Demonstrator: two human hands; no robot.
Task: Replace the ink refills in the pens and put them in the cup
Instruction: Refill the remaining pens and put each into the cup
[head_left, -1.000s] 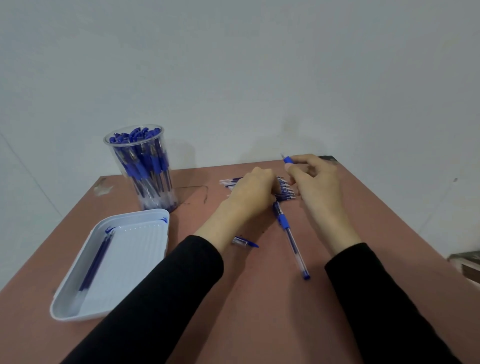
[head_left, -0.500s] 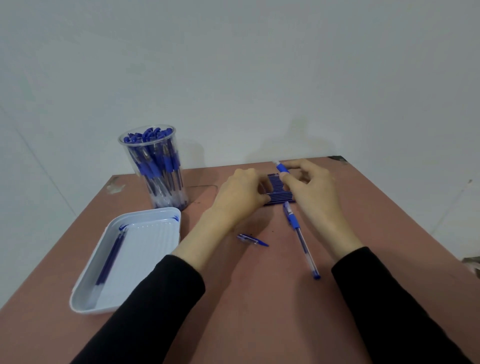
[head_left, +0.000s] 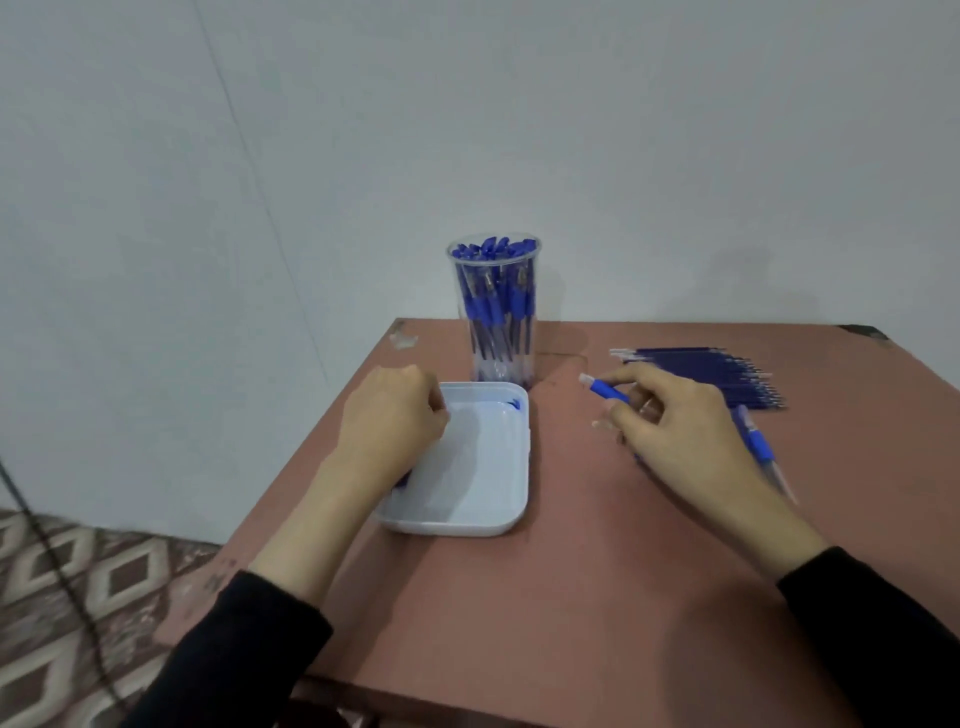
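You pinch the grip piece (head_left: 605, 388) in your right hand (head_left: 675, 421); left hand (head_left: 389, 421) hold unclear, so release low over the tray (head_left: 483, 526)

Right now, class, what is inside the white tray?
In the white tray, a small blue piece lies at the far corner; another blue bit peeks from under the left hand, which hides the left side.

I see my left hand (head_left: 389, 421) curled over the tray (head_left: 498, 519), which sits just before the cup (head_left: 501, 364) of pens (head_left: 493, 249). My right hand (head_left: 675, 421) pinches a blue grip (head_left: 605, 388), with the refills (head_left: 717, 371) just beyond it.
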